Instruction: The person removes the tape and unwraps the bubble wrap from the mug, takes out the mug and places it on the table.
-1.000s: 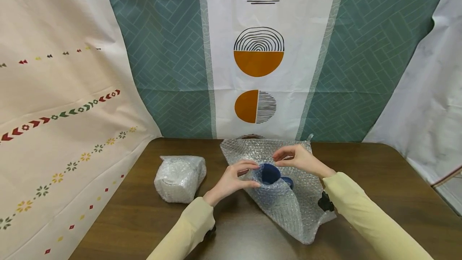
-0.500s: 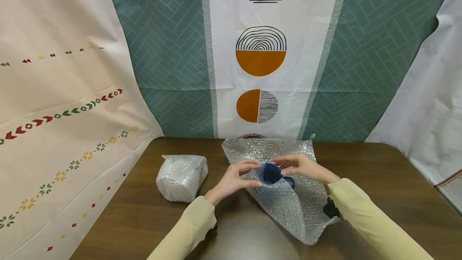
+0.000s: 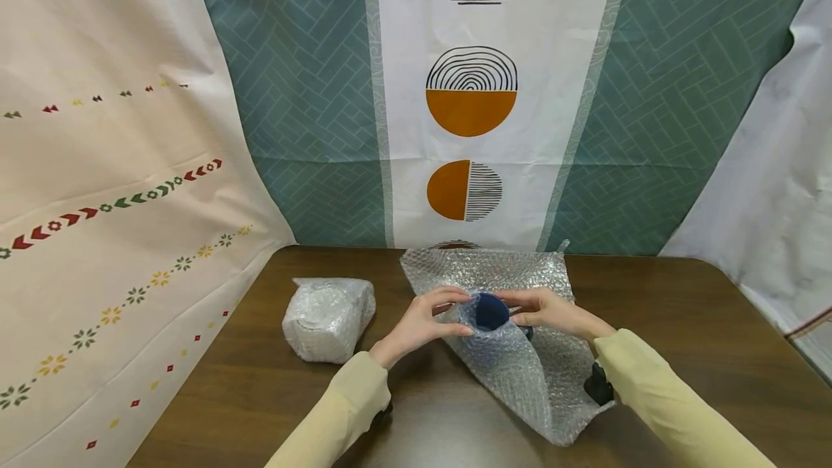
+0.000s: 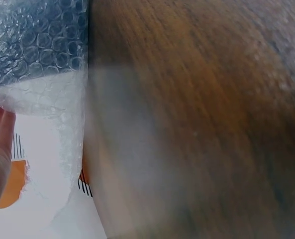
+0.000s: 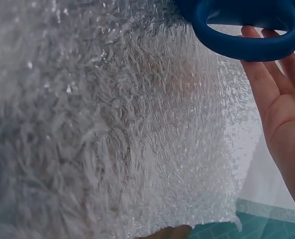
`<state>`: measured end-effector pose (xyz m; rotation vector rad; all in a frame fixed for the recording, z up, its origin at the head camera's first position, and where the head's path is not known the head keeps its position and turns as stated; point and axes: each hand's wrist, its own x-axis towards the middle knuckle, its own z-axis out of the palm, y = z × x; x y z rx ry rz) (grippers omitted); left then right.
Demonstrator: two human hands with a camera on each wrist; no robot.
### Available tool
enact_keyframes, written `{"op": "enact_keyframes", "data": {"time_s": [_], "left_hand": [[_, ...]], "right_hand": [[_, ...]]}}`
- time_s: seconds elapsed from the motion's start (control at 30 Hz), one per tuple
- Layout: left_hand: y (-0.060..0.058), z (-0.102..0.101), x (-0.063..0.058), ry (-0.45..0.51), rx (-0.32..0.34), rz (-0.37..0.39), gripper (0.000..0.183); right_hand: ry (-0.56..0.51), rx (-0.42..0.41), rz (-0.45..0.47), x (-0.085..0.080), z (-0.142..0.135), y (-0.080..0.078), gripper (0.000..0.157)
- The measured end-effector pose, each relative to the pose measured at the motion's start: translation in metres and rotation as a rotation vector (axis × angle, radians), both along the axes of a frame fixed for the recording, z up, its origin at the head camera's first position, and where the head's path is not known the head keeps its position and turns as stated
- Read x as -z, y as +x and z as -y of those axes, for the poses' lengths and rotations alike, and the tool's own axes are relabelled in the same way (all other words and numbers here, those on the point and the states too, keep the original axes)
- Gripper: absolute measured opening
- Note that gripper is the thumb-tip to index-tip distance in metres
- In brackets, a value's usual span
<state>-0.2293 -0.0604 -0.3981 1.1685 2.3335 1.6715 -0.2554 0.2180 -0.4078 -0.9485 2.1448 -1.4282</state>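
Note:
A dark blue mug (image 3: 491, 313) stands on a sheet of bubble wrap (image 3: 503, 374), one flap of which is folded up over its left and front sides. My left hand (image 3: 422, 320) grips that flap against the mug's left side, thumb in front and fingers behind. On the other side, my right hand (image 3: 549, 311) holds the mug near its rim, close to the handle. In the right wrist view the blue handle (image 5: 246, 48) shows in front of the right hand's fingers (image 5: 260, 82). The left wrist view shows raised bubble wrap (image 4: 43, 42) above the left fingertips (image 4: 7, 119).
A bundle in bubble wrap (image 3: 328, 320) sits to the left on the brown wooden table (image 3: 221, 381). The open sheet spreads behind and right of the mug. A patterned cloth (image 3: 474, 143) hangs along the table's back edge.
My right hand has come down from above the mug onto its right side, near the handle. The left hand keeps its grip on the wrap.

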Motion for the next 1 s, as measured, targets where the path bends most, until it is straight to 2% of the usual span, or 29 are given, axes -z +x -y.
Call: {"op": "enact_keyframes", "data": {"time_s": [0.17,0.3,0.43,0.63,0.87,1.0], "left_hand": [[-0.004,-0.001,-0.001,-0.026,0.034,0.008,0.046],[-0.014,-0.001,0.008,-0.061,0.055,0.041,0.045],[-0.023,-0.003,0.014,-0.103,0.035,0.047,0.039],[-0.030,-0.009,0.011,-0.162,-0.008,-0.026,0.042],[-0.009,-0.013,-0.024,-0.190,0.006,-0.084,0.033],[-0.014,-0.015,-0.022,-0.166,0.012,-0.092,0.030]], "right_hand": [[-0.008,0.009,0.022,0.000,-0.001,0.001,0.050],[-0.011,0.008,0.032,0.000,-0.002,0.001,0.049],[-0.029,-0.010,0.015,0.000,-0.002,0.000,0.048],[-0.034,-0.013,0.000,0.001,-0.003,0.000,0.047],[-0.038,-0.018,0.012,0.000,-0.002,0.000,0.046],[-0.030,-0.002,0.027,-0.001,-0.001,0.001,0.047]]}}
